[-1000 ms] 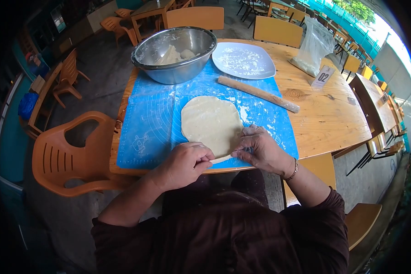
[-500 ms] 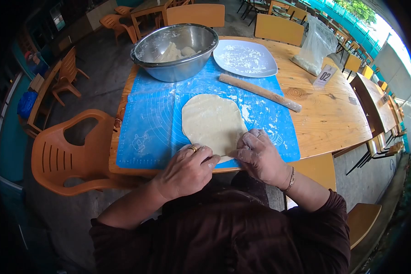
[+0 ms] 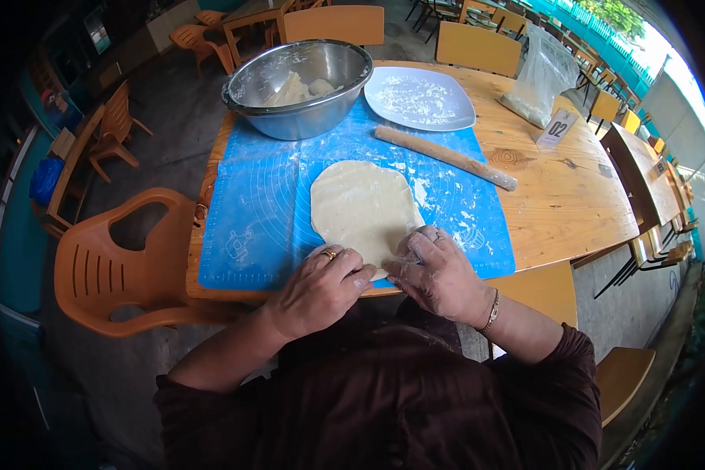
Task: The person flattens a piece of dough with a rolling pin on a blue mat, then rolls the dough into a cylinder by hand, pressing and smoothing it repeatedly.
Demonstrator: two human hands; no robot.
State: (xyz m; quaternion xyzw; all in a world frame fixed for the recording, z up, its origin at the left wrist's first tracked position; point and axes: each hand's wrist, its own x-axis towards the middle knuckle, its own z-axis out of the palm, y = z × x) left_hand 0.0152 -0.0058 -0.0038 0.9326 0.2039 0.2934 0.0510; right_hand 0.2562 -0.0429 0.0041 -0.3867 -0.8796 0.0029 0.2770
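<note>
A flat, rolled-out sheet of dough (image 3: 360, 205) lies on the blue mat (image 3: 266, 227), its near edge close to the mat's front edge. My left hand (image 3: 323, 287), with a ring on one finger, is closed on the dough's near left edge. My right hand (image 3: 440, 274), floury, pinches the near right edge, its fingertips a short way from the left ones. Both hands partly hide that edge. Beyond the dough, a wooden rolling pin (image 3: 446, 159) lies slantwise, and white flour is scattered around it.
A steel bowl (image 3: 301, 121) holding dough stands at the back left, beside a white plate (image 3: 421, 98) dusted with flour. Farther right are a plastic bag (image 3: 539, 82) and a "02" card (image 3: 556, 128). An orange chair (image 3: 125, 262) stands left of the wooden table (image 3: 572, 196).
My right hand has shifted slightly left along the dough's near edge, and its fingers have turned inward. My left hand has barely moved.
</note>
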